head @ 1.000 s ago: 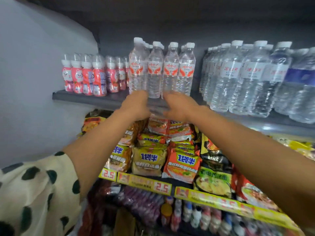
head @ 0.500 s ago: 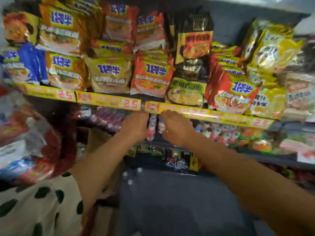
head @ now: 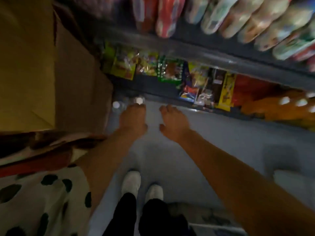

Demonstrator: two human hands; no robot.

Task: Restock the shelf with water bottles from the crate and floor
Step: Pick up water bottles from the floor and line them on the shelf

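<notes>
Reach toward water bottles on the floor, both hands empty

Left hand [head: 133,119] and right hand [head: 173,120]: each grip released, fingers extended; water bottles [head: 127,103] clear, round white caps, standing on the smooth grey floor [head: 213,150] beside a matte cardboard box [head: 42,65]; advise grasping the ribbed bodies, not caps; view blurred.
</notes>
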